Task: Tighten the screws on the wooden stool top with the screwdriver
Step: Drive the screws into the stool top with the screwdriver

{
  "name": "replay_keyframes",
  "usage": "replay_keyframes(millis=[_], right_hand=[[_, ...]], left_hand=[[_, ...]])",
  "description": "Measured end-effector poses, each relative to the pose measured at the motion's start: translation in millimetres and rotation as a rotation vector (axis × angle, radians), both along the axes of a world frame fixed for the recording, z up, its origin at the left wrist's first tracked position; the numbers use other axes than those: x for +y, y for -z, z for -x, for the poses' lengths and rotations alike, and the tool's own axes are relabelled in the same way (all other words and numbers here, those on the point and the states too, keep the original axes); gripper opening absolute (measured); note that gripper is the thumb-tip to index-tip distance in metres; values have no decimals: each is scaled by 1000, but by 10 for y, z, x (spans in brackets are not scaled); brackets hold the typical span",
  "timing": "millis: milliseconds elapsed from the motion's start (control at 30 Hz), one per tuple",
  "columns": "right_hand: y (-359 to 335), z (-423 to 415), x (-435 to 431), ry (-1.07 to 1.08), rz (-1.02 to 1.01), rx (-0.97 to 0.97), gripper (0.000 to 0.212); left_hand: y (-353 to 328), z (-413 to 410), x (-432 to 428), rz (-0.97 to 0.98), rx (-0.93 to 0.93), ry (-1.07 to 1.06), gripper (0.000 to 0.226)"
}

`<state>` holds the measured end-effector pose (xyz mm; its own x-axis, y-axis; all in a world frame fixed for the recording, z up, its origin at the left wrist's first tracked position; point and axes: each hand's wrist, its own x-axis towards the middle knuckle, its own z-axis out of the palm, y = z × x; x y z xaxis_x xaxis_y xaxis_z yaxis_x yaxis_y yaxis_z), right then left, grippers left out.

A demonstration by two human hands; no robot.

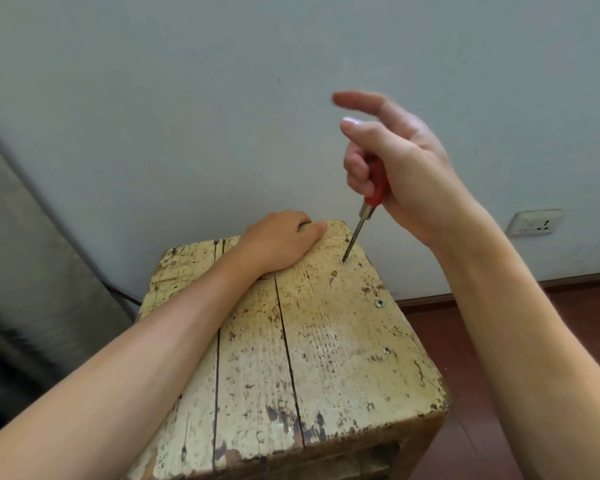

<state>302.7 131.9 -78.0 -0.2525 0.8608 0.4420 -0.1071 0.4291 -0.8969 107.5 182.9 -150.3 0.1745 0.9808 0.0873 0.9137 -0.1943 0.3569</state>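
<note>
A worn, pale-painted wooden stool top (326, 341) of several planks fills the middle of the head view. My right hand (395, 168) grips the red handle of a screwdriver (364, 216) with its lower fingers, while the index finger and thumb stick out. The metal shaft slants down and its tip sits in a screw (343, 261) near the far right corner. My left hand (281, 240) lies on the far edge of the stool, fingers curled over that edge. Two more screws (379, 303) (386, 350) show along the right edge.
A plain grey wall rises right behind the stool, with a white wall socket (534, 222) low on the right. Reddish-brown floor (499, 341) lies right of the stool. A grey, blurred object (21, 271) leans at the left with a thin dark cable beside it.
</note>
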Motion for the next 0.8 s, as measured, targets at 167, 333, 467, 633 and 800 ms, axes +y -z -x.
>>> replay_keyframes(millis=[167,333,467,633,800], right_hand=[[-120,97,186,-342,157,61,38],[-134,29,195,-429,178,-31,37],[-73,122,151,-256,123,-14,53],[-16,220,48,24,165,207,55],[-21,383,-25,336,174,351,55]], left_hand=[[0,1,-1,5,-18,7,47],[-7,0,-9,-5,-9,13,48],[-7,8,-3,-7,-4,10,48],[4,15,2,-15,6,10,49],[10,5,1,-21,17,13,50]])
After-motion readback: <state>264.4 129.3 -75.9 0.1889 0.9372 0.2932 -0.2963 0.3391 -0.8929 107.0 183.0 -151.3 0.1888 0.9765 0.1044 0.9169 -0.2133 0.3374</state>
